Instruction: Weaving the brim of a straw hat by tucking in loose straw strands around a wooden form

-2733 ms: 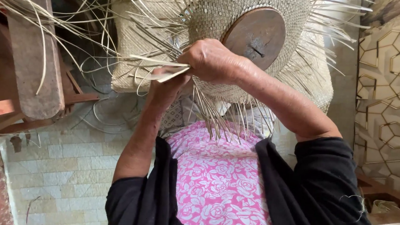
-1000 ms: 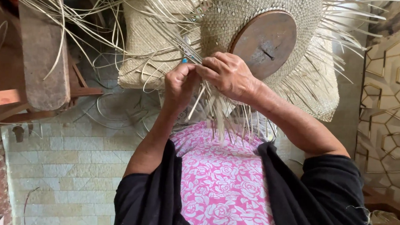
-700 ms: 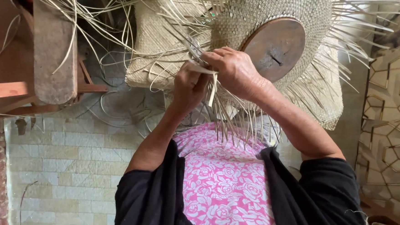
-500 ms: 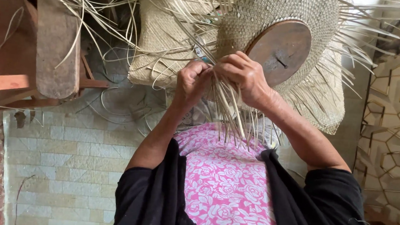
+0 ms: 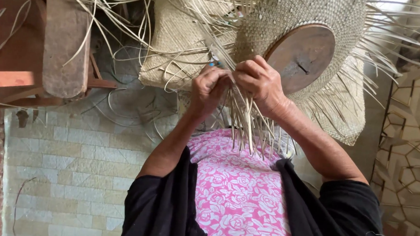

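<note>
Straw strands [image 5: 246, 120] hang loose at 6 o'clock of the woven hat [image 5: 291, 21], light, springy, brittle; left hand [image 5: 210, 87] and right hand [image 5: 259, 82] pinch them near the woven edge.

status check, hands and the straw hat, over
Left hand and right hand both pinched on loose straw strands at the hat's edge. Hat sits over a round wooden block. Nothing between the hands and the weave.

We see our left hand [image 5: 210, 87] and right hand [image 5: 259, 82] raised together, fingers curled and pinching, forearms converging.
</note>
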